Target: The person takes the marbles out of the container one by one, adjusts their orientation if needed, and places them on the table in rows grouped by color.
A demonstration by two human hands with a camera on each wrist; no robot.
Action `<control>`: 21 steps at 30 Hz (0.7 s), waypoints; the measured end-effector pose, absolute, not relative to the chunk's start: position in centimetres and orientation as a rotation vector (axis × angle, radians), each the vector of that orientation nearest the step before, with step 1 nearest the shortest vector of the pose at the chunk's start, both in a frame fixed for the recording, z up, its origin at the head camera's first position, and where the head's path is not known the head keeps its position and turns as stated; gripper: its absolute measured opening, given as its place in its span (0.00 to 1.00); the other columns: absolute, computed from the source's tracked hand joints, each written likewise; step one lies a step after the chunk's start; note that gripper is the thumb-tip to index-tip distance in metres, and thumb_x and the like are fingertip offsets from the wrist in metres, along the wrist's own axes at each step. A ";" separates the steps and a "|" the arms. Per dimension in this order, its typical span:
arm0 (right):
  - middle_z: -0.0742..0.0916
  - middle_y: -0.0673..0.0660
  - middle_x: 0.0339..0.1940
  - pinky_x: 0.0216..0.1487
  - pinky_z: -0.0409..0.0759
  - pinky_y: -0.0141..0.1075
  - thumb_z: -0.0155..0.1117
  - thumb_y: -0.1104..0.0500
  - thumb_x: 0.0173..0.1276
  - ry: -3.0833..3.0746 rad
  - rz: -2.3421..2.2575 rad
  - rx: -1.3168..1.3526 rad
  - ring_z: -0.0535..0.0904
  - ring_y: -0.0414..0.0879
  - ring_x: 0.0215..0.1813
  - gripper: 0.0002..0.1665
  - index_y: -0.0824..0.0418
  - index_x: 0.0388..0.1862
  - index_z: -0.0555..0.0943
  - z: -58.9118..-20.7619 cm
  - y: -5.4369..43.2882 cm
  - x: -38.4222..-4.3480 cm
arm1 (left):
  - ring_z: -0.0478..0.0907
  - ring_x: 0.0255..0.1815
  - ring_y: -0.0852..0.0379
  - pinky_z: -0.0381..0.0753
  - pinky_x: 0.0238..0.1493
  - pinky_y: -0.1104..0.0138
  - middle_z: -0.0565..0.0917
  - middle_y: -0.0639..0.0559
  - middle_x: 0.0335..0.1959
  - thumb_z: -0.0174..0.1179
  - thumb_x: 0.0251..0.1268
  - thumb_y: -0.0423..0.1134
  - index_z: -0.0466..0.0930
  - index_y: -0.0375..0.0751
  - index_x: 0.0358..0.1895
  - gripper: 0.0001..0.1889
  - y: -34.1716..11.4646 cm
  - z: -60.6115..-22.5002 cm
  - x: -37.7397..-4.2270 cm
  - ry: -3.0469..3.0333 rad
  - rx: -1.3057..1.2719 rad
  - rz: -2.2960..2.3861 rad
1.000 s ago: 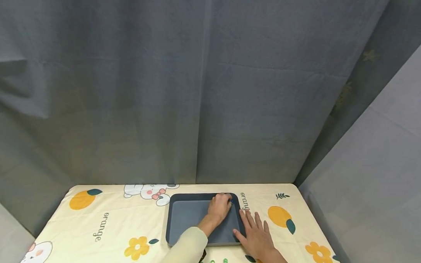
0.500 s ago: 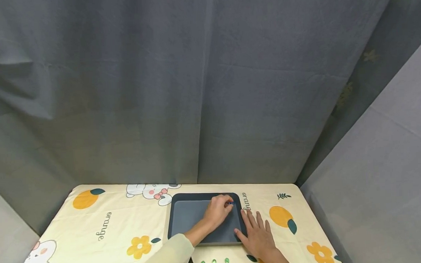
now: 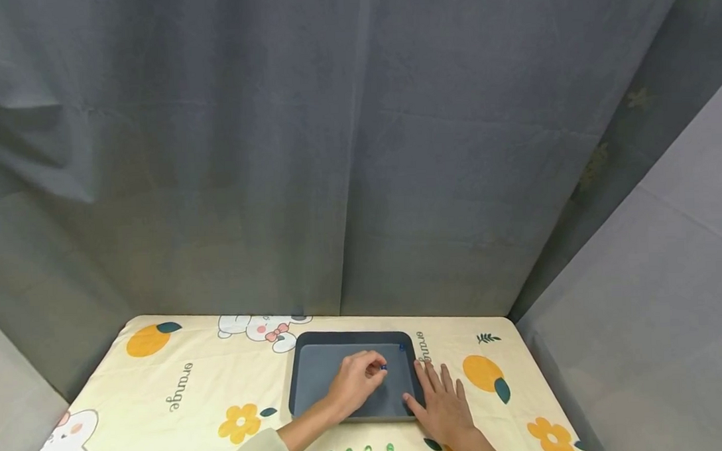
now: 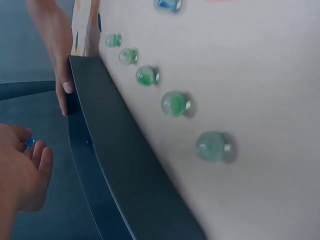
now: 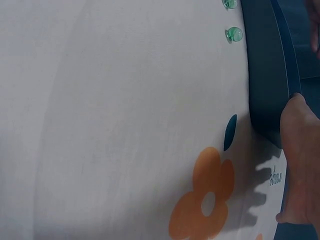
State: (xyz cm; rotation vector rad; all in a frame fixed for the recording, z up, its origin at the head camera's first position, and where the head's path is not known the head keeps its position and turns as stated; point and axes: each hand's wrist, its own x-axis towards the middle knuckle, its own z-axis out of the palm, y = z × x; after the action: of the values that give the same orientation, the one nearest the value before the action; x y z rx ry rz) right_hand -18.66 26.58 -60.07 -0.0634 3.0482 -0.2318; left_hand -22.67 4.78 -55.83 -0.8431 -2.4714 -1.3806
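My left hand [image 3: 352, 385] pinches a blue marble [image 4: 30, 141] between thumb and fingertips, above the middle-right of a dark grey rectangular tray [image 3: 318, 366]. A second blue marble [image 3: 402, 347] lies inside the tray at its far right corner. My right hand [image 3: 444, 408] rests at the tray's right side with fingers spread, the thumb over the near right rim. In front of the tray, several clear marbles with green swirls, such as this green marble [image 4: 175, 103], stand in a row on the cloth. The left hand hides part of the tray floor.
A cream tablecloth [image 3: 200, 417] printed with oranges, flowers and rabbits covers the table. One more blue marble [image 4: 168, 4] lies on the cloth beyond the green row in the left wrist view. Grey curtains [image 3: 246, 190] hang behind and at the sides.
My left hand has moved from the tray's far right corner toward the near left, carrying a blue marble. The blue marble in the corner has come into view. The right hand has stayed in place.
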 end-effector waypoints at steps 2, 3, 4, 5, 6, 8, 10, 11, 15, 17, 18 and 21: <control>0.62 0.63 0.79 0.69 0.46 0.70 0.46 0.28 0.72 3.055 -0.234 -0.063 0.50 0.69 0.77 0.48 0.54 0.80 0.57 -60.0 26.6 -18.6 | 0.79 0.32 0.70 0.79 0.35 0.76 0.84 0.56 0.33 0.68 0.62 0.31 0.85 0.44 0.40 0.06 4.4 -55.6 -22.1 -2.455 -0.869 -1.415; 0.62 0.63 0.79 0.69 0.46 0.70 0.46 0.28 0.72 3.056 -0.232 -0.059 0.50 0.69 0.77 0.48 0.54 0.81 0.57 -60.0 26.7 -18.6 | 0.79 0.33 0.70 0.80 0.35 0.76 0.84 0.56 0.34 0.68 0.62 0.31 0.85 0.44 0.40 0.06 4.2 -55.5 -21.8 -2.447 -0.880 -1.435; 0.62 0.63 0.79 0.69 0.46 0.70 0.47 0.28 0.72 3.061 -0.232 -0.060 0.50 0.69 0.77 0.48 0.54 0.81 0.57 -59.9 26.8 -18.5 | 0.79 0.33 0.69 0.80 0.35 0.76 0.84 0.55 0.34 0.68 0.63 0.31 0.85 0.43 0.42 0.07 4.1 -55.4 -21.5 -2.439 -0.888 -1.459; 0.62 0.63 0.78 0.69 0.47 0.70 0.47 0.29 0.72 3.064 -0.236 -0.062 0.50 0.69 0.77 0.48 0.54 0.80 0.57 -59.9 26.8 -18.5 | 0.79 0.34 0.69 0.80 0.35 0.76 0.84 0.53 0.35 0.67 0.63 0.30 0.85 0.42 0.43 0.07 3.9 -55.3 -21.2 -2.433 -0.894 -1.482; 0.62 0.63 0.78 0.69 0.47 0.70 0.47 0.29 0.72 3.063 -0.233 -0.060 0.50 0.69 0.77 0.48 0.54 0.80 0.57 -59.9 26.8 -18.5 | 0.80 0.34 0.69 0.80 0.36 0.76 0.84 0.52 0.35 0.67 0.63 0.30 0.85 0.41 0.43 0.08 3.8 -55.1 -20.9 -2.428 -0.896 -1.507; 0.63 0.64 0.78 0.69 0.47 0.70 0.47 0.29 0.72 3.058 -0.229 -0.058 0.51 0.69 0.77 0.48 0.54 0.80 0.57 -59.8 26.8 -18.4 | 0.79 0.34 0.68 0.80 0.35 0.76 0.84 0.52 0.35 0.67 0.63 0.29 0.85 0.39 0.44 0.08 3.4 -55.0 -20.3 -2.429 -0.892 -1.548; 0.63 0.64 0.78 0.69 0.47 0.70 0.48 0.29 0.72 3.057 -0.231 -0.059 0.51 0.70 0.77 0.48 0.54 0.80 0.57 -59.8 26.8 -18.4 | 0.80 0.34 0.68 0.81 0.35 0.76 0.84 0.51 0.35 0.67 0.62 0.28 0.85 0.38 0.44 0.08 3.1 -55.0 -19.8 -2.429 -0.883 -1.580; 0.63 0.64 0.78 0.69 0.47 0.70 0.48 0.28 0.72 3.056 -0.233 -0.057 0.51 0.70 0.77 0.48 0.54 0.80 0.57 -59.8 26.8 -18.4 | 0.80 0.34 0.68 0.81 0.35 0.76 0.84 0.51 0.35 0.67 0.62 0.28 0.85 0.39 0.43 0.07 2.9 -55.0 -19.5 -2.432 -0.878 -1.593; 0.62 0.63 0.79 0.69 0.46 0.70 0.47 0.28 0.72 3.052 -0.243 -0.058 0.50 0.69 0.77 0.48 0.54 0.81 0.57 -60.0 26.6 -18.4 | 0.80 0.34 0.68 0.81 0.35 0.75 0.84 0.51 0.35 0.67 0.63 0.29 0.85 0.40 0.42 0.06 2.1 -55.3 -18.5 -2.437 -0.859 -1.637; 0.62 0.63 0.79 0.69 0.46 0.70 0.46 0.28 0.72 3.053 -0.247 -0.063 0.50 0.69 0.77 0.48 0.54 0.81 0.57 -60.0 26.5 -18.4 | 0.80 0.34 0.68 0.82 0.35 0.74 0.84 0.51 0.35 0.67 0.63 0.30 0.85 0.40 0.42 0.06 1.6 -55.5 -17.9 -2.452 -0.850 -1.668; 0.62 0.63 0.79 0.69 0.46 0.70 0.46 0.28 0.72 3.053 -0.250 -0.064 0.50 0.69 0.77 0.48 0.54 0.81 0.57 -60.0 26.5 -18.4 | 0.80 0.34 0.68 0.82 0.35 0.74 0.84 0.50 0.35 0.67 0.64 0.31 0.85 0.40 0.42 0.06 1.4 -55.6 -17.6 -2.462 -0.844 -1.688; 0.62 0.64 0.78 0.69 0.46 0.70 0.46 0.28 0.72 3.055 -0.252 -0.064 0.50 0.69 0.77 0.48 0.54 0.81 0.57 -60.0 26.4 -18.3 | 0.80 0.34 0.68 0.82 0.36 0.74 0.84 0.50 0.36 0.67 0.65 0.32 0.85 0.41 0.43 0.05 0.8 -55.7 -16.7 -2.511 -0.835 -1.747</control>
State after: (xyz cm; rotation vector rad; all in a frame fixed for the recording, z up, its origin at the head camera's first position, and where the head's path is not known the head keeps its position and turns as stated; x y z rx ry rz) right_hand -18.29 26.45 -60.00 -0.0644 3.0549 -0.2523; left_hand -16.69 0.75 -55.75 -0.8345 -2.5110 -1.7468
